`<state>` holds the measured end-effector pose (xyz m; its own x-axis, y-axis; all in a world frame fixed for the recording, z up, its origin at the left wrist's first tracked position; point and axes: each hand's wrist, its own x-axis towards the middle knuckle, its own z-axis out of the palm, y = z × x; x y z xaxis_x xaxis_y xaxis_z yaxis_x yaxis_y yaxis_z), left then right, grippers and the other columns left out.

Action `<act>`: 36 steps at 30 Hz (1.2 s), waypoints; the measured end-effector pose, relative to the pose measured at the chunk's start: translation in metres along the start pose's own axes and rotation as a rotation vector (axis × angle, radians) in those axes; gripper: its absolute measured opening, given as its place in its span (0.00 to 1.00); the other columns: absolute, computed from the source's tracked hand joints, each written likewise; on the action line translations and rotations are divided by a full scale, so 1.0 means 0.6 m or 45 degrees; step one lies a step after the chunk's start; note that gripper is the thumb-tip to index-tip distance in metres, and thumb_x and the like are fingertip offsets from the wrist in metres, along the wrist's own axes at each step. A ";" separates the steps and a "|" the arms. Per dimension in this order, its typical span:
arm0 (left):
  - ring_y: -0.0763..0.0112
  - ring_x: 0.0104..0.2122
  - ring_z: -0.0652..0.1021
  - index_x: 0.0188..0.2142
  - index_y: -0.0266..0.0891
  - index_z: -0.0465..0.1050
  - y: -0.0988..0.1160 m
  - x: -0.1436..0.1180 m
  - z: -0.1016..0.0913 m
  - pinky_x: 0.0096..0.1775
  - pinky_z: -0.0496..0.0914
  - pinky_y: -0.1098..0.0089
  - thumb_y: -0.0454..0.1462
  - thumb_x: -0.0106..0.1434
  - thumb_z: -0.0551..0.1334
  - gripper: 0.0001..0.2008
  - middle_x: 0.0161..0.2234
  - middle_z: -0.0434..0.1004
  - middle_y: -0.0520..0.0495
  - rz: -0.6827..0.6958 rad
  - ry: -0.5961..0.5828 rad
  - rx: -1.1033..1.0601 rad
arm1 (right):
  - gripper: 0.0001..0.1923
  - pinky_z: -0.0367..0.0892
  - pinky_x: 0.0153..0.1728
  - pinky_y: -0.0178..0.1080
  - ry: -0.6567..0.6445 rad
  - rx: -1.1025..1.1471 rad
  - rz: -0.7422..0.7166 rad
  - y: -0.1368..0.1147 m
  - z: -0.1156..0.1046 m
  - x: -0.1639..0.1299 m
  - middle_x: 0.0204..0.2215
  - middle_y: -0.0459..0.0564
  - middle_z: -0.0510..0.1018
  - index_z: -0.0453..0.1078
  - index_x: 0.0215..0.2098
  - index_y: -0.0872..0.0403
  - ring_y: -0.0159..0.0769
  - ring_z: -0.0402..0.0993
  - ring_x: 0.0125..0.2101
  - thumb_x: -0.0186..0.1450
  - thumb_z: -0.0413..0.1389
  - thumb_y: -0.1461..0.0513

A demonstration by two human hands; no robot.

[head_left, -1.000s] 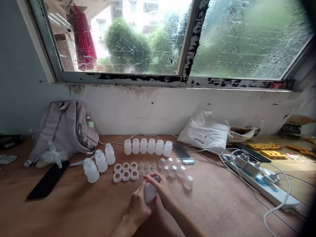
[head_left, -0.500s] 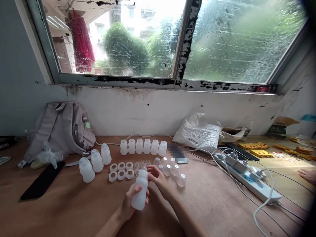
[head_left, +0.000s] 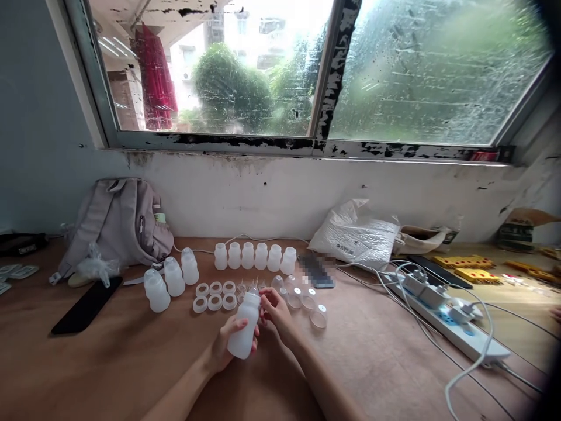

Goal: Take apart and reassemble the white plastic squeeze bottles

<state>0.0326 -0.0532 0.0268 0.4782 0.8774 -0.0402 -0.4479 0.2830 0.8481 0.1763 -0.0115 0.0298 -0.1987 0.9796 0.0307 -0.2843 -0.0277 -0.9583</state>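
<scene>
My left hand (head_left: pixel 221 348) has its grip wrapped tight around a frosted, round-shouldered plastic bottle (head_left: pixel 243 328) held tilted above the smooth brown counter (head_left: pixel 131 362), while my right hand (head_left: pixel 276 310), at the bottle's two o'clock, pinches loosely at its neck, white screw rings (head_left: pixel 214 295) lying at eleven o'clock.

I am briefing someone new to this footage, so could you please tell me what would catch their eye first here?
At the centre of the wooden table, the left hand grips a small translucent white plastic bottle, while the right hand works at its neck. Behind them lie a neat row of six matching open bottles, white plastic rings and clear domed caps. Above, a large rain-streaked window fills the wall.
</scene>
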 end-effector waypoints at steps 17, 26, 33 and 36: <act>0.73 0.20 0.72 0.38 0.35 0.61 -0.017 0.008 -0.006 0.21 0.64 0.73 0.43 0.54 0.59 0.16 0.28 0.69 0.46 -0.157 -0.068 0.197 | 0.12 0.52 0.18 0.30 0.086 0.168 -0.066 -0.025 -0.017 -0.001 0.17 0.41 0.62 0.68 0.24 0.56 0.25 0.55 0.18 0.50 0.60 0.54; 0.65 0.33 0.74 0.45 0.37 0.61 -0.012 0.008 0.005 0.34 0.65 0.67 0.43 0.56 0.55 0.18 0.36 0.69 0.43 -0.049 -0.016 -0.026 | 0.12 0.55 0.20 0.31 0.212 0.317 -0.095 -0.019 -0.044 0.009 0.19 0.42 0.64 0.72 0.32 0.53 0.27 0.59 0.20 0.50 0.60 0.56; 0.64 0.38 0.71 0.43 0.39 0.59 0.013 0.011 -0.001 0.40 0.64 0.67 0.40 0.47 0.65 0.25 0.37 0.70 0.45 0.304 0.233 0.447 | 0.13 0.56 0.19 0.32 0.174 0.281 -0.057 -0.013 -0.034 0.005 0.18 0.43 0.66 0.72 0.31 0.55 0.28 0.60 0.19 0.50 0.60 0.55; 0.65 0.37 0.72 0.48 0.41 0.53 0.040 0.016 -0.012 0.39 0.65 0.66 0.40 0.48 0.64 0.30 0.39 0.68 0.45 0.471 0.419 0.706 | 0.14 0.55 0.18 0.32 0.171 0.257 -0.017 -0.009 -0.033 0.008 0.16 0.42 0.65 0.72 0.31 0.55 0.27 0.59 0.17 0.50 0.60 0.55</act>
<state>0.0209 -0.0350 0.0430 0.0800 0.9727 0.2178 -0.0469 -0.2146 0.9756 0.1952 -0.0029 0.0293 -0.0708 0.9975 -0.0078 -0.4704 -0.0403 -0.8815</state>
